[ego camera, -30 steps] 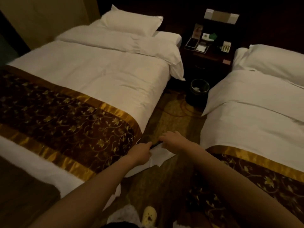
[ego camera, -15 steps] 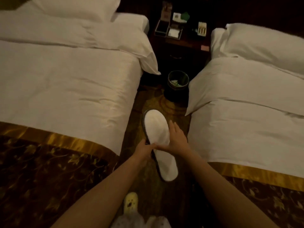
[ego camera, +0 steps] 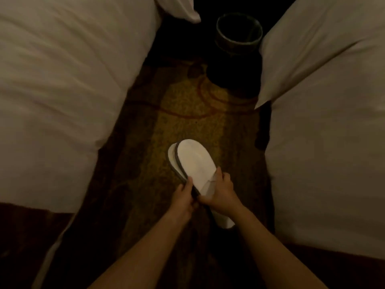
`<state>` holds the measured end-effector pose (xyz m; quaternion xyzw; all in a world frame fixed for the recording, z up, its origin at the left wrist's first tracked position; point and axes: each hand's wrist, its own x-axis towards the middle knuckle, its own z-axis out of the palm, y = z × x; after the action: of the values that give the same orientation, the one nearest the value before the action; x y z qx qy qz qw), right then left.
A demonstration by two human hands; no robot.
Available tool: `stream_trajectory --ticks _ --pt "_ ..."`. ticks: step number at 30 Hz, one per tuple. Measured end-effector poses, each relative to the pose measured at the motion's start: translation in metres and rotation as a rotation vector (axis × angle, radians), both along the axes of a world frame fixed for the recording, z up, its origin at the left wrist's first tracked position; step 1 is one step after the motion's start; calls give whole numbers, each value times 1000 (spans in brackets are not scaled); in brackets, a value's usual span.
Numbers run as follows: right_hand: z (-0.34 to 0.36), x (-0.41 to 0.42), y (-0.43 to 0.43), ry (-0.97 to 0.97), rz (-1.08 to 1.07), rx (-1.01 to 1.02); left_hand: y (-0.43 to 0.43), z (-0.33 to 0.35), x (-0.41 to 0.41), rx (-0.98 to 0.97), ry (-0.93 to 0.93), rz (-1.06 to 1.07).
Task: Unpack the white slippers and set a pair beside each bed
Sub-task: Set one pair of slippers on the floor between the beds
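Pair of slippers (ego camera: 194, 161) stacked flat together, over the carpet (ego camera: 187, 113) between left bed (ego camera: 62, 90) and right bed (ego camera: 323, 132), left hand (ego camera: 183, 198) pinching their dark edge, right hand (ego camera: 221, 192) curled around the top one, bin (ego camera: 238, 36) behind.

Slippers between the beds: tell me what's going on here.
A person holds a stacked pair of white slippers over the carpet between the left bed and the right bed. The left hand pinches the lower slipper's edge; the right hand grips the upper one, and the toes are fanned apart. Neither looks set down yet. A waste bin stands further along.
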<state>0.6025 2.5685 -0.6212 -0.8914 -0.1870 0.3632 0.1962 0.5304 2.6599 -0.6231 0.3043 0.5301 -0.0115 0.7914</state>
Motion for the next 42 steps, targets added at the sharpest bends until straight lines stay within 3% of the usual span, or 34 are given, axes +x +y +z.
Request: stream_trajectory --ticks 4,8,13,17,21,23,26,29,32,35,38,42 --pt "-108 38 -3 74 3 52 3 -103 7 30 3 20" --pt "-169 80 -13 -80 4 35 -1 -159 4 95 76 28" --pt "-206 121 -14 -349 246 -109 -8 -174 -10 106 134 40" --pt "-224 134 -6 -355 396 -149 -7 -164 -21 167 190 22" --pt "-225 136 -3 -341 453 -178 0 -155 -16 207 168 1" --pt "-215 125 -10 -336 332 -24 5 -153 -8 207 151 -7" --pt "-184 88 -29 -13 43 338 11 -153 5 210 141 14" --pt "-148 52 -52 225 108 401 16 -151 17 196 127 21" --pt "-140 38 -64 164 255 306 20 -145 26 120 116 59" --pt "-143 31 -61 38 96 450 25 -135 31 69 41 57" --pt "-146 26 -62 -49 -108 554 29 -129 31 201 38 -29" --pt "-145 31 -77 238 -268 555 56 -135 18 740 384 -140"
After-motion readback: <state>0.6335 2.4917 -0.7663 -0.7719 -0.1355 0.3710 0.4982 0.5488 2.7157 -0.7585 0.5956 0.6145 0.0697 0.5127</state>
